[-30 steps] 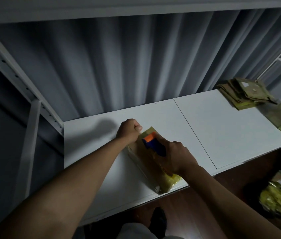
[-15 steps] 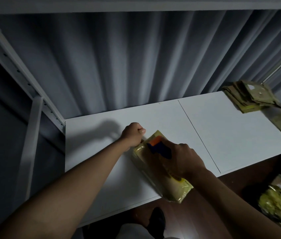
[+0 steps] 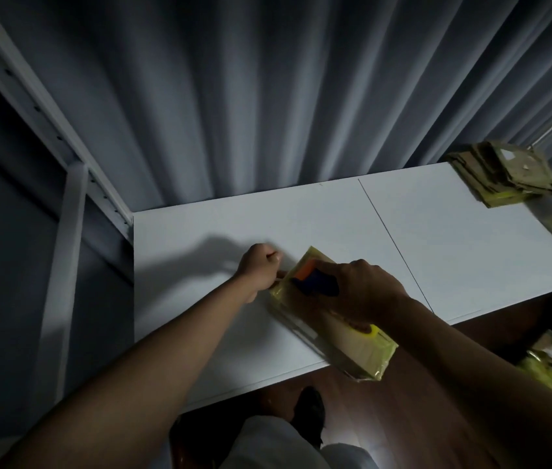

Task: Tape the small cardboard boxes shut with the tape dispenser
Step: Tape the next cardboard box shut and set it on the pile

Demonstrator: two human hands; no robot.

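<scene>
Nearest the person, the flat cardboard box wrapped in glossy yellow tape (image 3: 359, 346) now juts past the front edge of the white shelf board (image 3: 200, 299), having slid toward the person over the last second. On top of it the right hand (image 3: 366, 292) is wrapped around the blue and orange tape dispenser (image 3: 317, 280), which sits near the box's far end. The left hand (image 3: 259, 265) is curled into a fist at the far corner, apparently pinning it or the tape end. This strip looks nearly run. Farther right lies a stack of flattened brown cardboard (image 3: 504, 170).
</scene>
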